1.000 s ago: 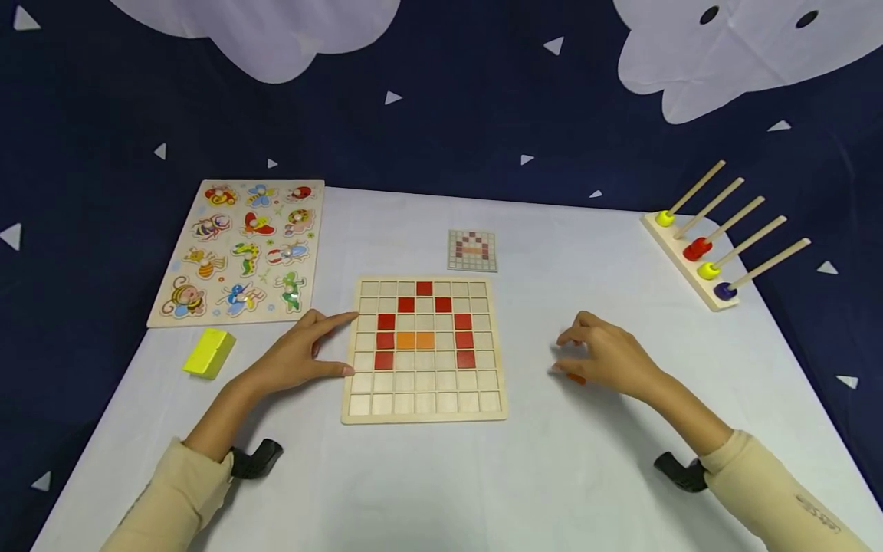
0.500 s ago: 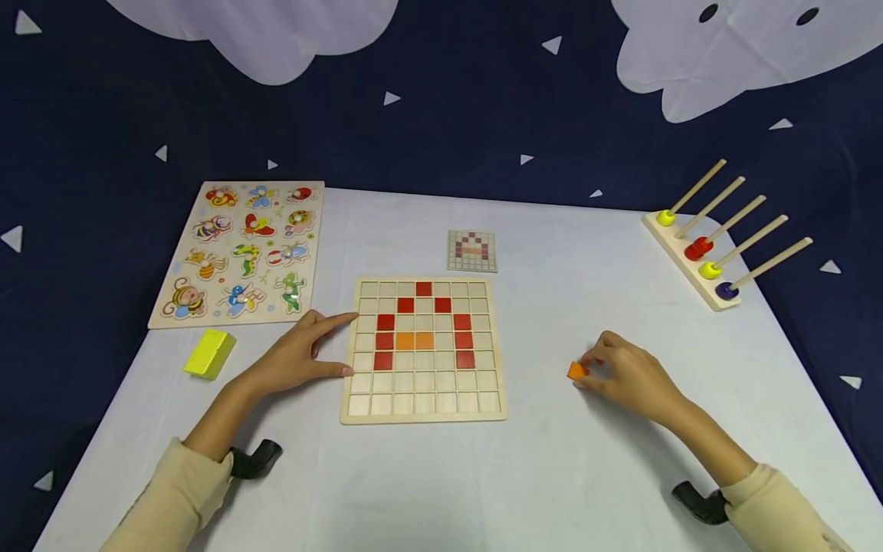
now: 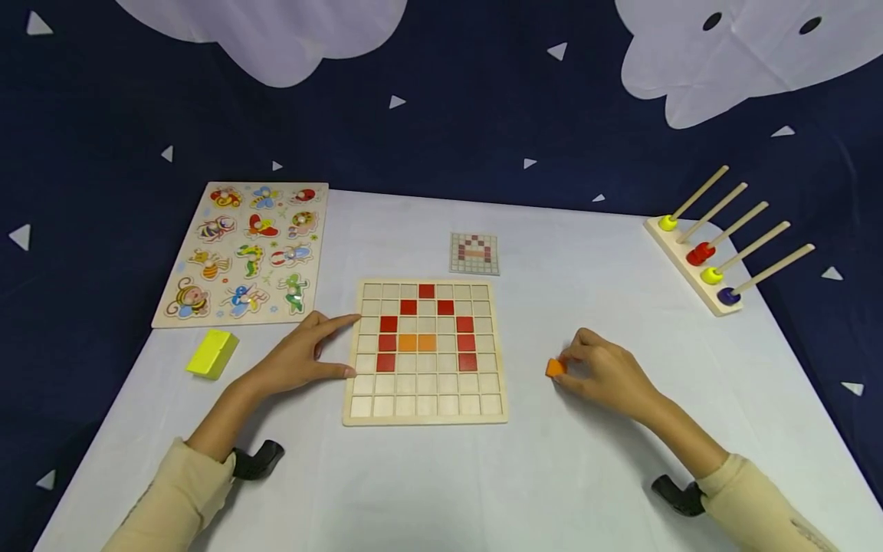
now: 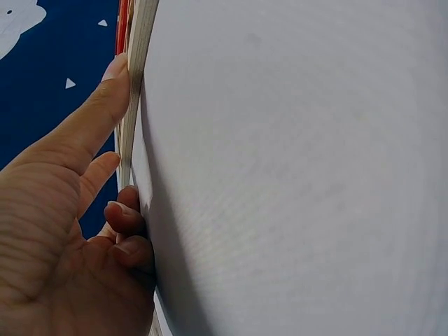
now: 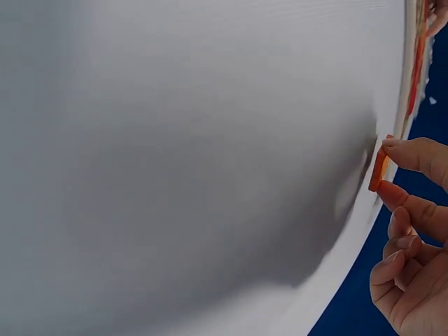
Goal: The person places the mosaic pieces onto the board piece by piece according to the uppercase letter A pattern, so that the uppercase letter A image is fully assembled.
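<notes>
Between the thumb and index finger of my right hand (image 3: 607, 373) is a small orange square tile (image 3: 555, 368), pinched just right of the wooden grid board (image 3: 424, 419). The right wrist view shows the same orange tile (image 5: 379, 170) edge-on at the fingertips. My left hand (image 3: 301, 354) touches the board's left side with spread thumb and index finger; its other fingers curl in the left wrist view. Red tiles (image 3: 465, 343) form a pointed arch in the grid, with two orange tiles (image 3: 417, 343) side by side inside it.
A small pattern card (image 3: 474, 254) lies behind the board. At the back left is an insect peg puzzle (image 3: 237, 261), with a yellow block (image 3: 212, 354) in front of it. A bead stacker with slanting pegs (image 3: 693, 268) stands at the back right.
My right hand first drew back to the right, bringing the orange tile into view at its fingertips, then moved left with it toward the board. The left hand has stayed at the board's edge.
</notes>
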`<state>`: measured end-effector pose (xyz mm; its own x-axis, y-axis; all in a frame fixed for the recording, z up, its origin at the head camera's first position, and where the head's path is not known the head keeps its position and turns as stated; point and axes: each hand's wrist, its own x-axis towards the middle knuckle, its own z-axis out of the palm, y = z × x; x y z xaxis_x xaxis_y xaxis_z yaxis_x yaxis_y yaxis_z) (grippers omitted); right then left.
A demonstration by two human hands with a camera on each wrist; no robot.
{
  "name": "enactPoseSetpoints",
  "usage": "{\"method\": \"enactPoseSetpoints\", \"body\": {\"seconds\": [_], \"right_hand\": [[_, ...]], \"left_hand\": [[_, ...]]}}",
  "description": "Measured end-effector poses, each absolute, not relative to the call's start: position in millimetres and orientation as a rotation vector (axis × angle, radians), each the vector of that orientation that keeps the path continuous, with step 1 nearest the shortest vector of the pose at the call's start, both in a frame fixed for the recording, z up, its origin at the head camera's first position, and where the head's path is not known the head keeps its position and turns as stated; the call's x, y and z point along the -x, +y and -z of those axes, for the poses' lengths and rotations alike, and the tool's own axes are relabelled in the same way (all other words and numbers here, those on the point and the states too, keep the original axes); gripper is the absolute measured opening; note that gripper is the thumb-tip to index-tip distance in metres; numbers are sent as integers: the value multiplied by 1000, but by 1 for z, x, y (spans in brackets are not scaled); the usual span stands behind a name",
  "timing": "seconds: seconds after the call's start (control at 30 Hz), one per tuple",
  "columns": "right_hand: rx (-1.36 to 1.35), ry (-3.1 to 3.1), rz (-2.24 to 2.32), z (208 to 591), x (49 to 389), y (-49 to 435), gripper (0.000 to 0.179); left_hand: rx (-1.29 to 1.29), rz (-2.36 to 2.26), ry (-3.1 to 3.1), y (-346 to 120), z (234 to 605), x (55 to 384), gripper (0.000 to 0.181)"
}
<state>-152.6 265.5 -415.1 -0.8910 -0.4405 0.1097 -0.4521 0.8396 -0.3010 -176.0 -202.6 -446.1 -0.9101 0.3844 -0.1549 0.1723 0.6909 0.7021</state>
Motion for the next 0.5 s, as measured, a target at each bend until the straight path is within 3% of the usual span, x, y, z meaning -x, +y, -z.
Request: {"method": "enactPoseSetpoints", "body": {"seconds": [0.5], "right_hand": [[-1055, -2933, -588, 402, 187, 165, 22]], "left_hand": [[-443, -1090, 2593, -200, 451, 172, 86]]}}
